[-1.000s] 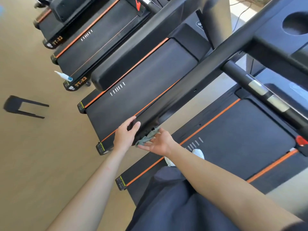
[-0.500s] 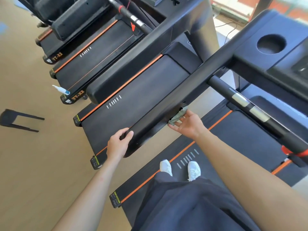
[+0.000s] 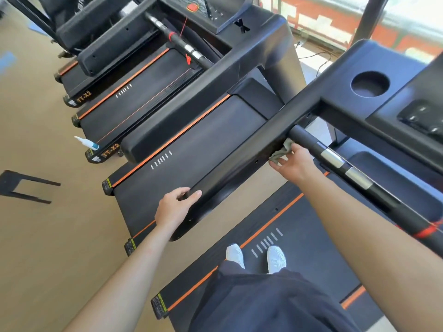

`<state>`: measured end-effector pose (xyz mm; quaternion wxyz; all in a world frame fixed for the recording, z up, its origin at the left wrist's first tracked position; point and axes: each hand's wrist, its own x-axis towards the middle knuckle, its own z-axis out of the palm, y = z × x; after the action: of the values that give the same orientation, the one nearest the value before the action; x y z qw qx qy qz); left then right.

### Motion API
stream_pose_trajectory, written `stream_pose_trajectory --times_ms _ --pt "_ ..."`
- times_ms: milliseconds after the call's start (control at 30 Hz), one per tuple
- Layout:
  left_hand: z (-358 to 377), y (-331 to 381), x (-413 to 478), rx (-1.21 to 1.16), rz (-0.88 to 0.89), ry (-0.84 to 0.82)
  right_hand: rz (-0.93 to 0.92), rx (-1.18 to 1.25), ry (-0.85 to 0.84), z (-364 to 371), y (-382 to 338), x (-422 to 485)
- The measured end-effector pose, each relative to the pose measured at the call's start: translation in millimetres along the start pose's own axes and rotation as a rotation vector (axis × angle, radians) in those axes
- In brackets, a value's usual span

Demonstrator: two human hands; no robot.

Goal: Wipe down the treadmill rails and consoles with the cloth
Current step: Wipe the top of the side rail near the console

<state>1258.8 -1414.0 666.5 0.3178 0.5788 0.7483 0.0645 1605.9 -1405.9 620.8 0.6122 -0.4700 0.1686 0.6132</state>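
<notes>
Grey-green crumpled cloth [image 3: 280, 153] sat bunched against the inner face of the matte black plastic side rail [image 3: 239, 159], far end, just beside the black cylindrical crossbar with silver bands [image 3: 335, 160]. Right hand [image 3: 294, 164] reached forward, arm nearly straight, thumb and fingers pinched on the cloth, pressing it to the rail. Left hand [image 3: 173, 209] gripped the rail's near end, fingers wrapped round it, forearm extended.

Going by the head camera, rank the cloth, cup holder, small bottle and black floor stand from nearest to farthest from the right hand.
1. cloth: held in the right hand, against the rail.
2. cup holder: ahead, to the right.
3. small bottle: well off to the left.
4. black floor stand: farthest left, on the floor.
</notes>
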Motion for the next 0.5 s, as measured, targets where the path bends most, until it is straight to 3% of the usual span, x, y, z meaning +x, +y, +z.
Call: stream_pose_trajectory --times_ms 133,500 --pt "-1 0 0 -0.022 -0.005 0.005 -0.049 0.011 0.023 3 24 -9" --pt "-5 5 -1 -0.075 -0.058 0.02 0.086 -0.161 0.02 9 101 -36"
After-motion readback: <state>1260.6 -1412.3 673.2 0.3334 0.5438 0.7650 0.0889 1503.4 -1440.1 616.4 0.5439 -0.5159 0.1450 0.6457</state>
